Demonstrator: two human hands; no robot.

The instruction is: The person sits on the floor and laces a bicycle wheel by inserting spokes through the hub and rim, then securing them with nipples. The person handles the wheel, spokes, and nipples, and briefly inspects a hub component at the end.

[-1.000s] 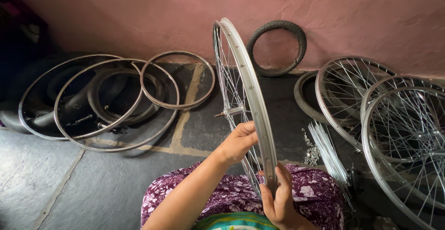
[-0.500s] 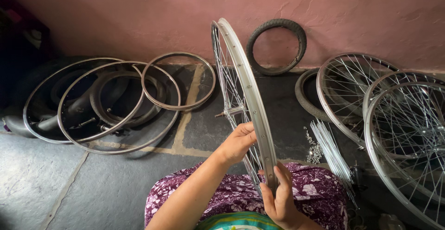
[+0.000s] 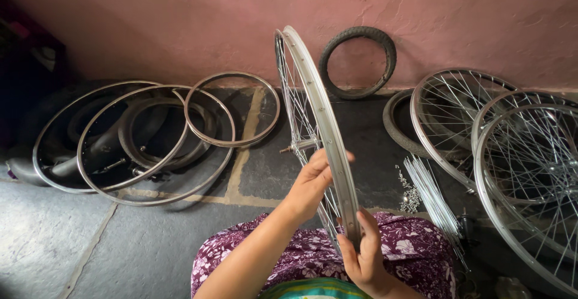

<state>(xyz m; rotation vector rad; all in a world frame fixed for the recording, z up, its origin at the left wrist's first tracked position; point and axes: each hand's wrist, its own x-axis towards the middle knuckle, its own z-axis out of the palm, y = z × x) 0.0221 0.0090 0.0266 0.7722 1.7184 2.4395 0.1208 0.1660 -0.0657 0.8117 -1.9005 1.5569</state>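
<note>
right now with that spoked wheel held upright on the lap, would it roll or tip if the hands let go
Probably both. The spoked wheel stands on edge, steadied only by the left hand and right hand, so it would likely topple sideways. Its round rim could roll across the stone floor. The thin rim and spokes suggest it is stiff yet light.
</note>
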